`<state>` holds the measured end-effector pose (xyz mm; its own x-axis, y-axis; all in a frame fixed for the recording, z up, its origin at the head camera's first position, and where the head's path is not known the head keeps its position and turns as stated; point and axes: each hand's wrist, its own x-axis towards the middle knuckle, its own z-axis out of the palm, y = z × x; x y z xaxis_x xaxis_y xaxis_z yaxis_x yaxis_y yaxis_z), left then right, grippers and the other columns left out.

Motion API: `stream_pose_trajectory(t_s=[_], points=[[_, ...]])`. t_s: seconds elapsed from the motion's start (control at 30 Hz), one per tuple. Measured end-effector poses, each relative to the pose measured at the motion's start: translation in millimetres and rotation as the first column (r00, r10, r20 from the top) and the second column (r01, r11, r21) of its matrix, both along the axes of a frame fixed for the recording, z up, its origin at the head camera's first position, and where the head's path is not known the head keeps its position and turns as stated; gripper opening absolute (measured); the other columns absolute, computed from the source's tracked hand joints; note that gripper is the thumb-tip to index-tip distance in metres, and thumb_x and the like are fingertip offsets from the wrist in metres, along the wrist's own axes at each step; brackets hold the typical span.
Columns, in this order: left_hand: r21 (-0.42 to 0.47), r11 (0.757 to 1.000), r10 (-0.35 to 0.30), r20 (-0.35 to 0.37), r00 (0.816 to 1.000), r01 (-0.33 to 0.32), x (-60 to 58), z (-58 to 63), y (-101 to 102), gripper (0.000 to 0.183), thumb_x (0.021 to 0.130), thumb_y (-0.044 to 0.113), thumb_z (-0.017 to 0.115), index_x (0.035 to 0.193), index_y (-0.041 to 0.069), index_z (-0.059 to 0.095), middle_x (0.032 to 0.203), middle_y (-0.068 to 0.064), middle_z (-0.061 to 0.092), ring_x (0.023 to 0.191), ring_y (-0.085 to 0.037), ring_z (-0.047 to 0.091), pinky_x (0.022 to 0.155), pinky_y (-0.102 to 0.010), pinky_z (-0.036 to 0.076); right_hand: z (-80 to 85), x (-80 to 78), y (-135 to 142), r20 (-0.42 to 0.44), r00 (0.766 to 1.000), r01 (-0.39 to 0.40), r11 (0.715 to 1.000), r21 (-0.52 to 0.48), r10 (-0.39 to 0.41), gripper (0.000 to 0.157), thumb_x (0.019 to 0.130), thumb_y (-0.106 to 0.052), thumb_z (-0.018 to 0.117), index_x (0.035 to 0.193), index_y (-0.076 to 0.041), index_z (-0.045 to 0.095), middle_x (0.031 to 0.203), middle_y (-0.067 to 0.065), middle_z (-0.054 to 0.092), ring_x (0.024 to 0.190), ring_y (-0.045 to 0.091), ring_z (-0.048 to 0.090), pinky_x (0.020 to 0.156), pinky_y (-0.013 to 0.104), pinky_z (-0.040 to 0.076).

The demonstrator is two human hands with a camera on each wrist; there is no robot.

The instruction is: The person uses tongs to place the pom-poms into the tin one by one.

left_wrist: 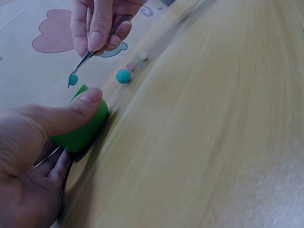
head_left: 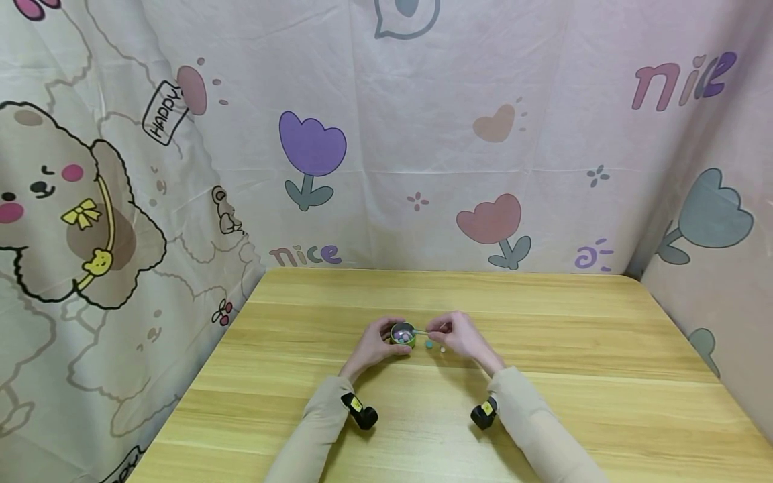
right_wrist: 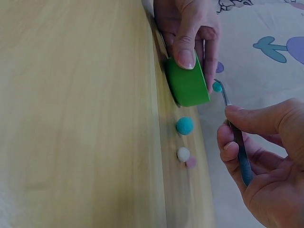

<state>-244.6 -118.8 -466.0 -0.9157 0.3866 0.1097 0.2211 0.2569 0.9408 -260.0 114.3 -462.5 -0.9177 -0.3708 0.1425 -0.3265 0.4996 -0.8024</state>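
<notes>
My left hand (head_left: pixel 374 345) grips a small green cup (left_wrist: pixel 85 130) on the table, thumb along its near side and fingers round the far side. In the head view, several small pale balls (head_left: pixel 404 337) show inside the cup. My right hand (right_wrist: pixel 278 156) pinches a pair of metal tweezers (right_wrist: pixel 243 161) with bent tips between thumb and fingers. A small teal pompom (left_wrist: pixel 73 80) sits at the tweezer tips, just above the cup's rim. Beside the cup lie a larger teal pompom (right_wrist: pixel 184 126), a white pompom (right_wrist: pixel 183 154) and a pink pompom (right_wrist: pixel 191 163).
The wooden table (head_left: pixel 543 376) reaches back to a printed cloth (head_left: pixel 398 134) hung behind it, with more cloth at both sides. A black camera (head_left: pixel 361 412) is strapped to the left wrist and another camera (head_left: pixel 484 414) to the right.
</notes>
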Motion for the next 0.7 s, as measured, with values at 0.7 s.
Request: stream_pose_trajectory(t_s=[0.7], points=[[-0.023,0.999,0.046,-0.019,0.999,-0.047,-18.3,-32.4,0.0,0.062,0.079,0.000,0.082,0.134,-0.008,0.054,0.134,-0.028,0.061,0.126,-0.043,0.059,0.114,-0.053,0.046,1.6,-3.0,-6.2,0.041,0.999,0.021,1.000,-0.006,-0.021,0.013,0.089,-0.005,0.071,0.100,-0.002,0.077,0.094,0.013,0.077,0.074,0.011,0.065,0.061,0.020,0.055]])
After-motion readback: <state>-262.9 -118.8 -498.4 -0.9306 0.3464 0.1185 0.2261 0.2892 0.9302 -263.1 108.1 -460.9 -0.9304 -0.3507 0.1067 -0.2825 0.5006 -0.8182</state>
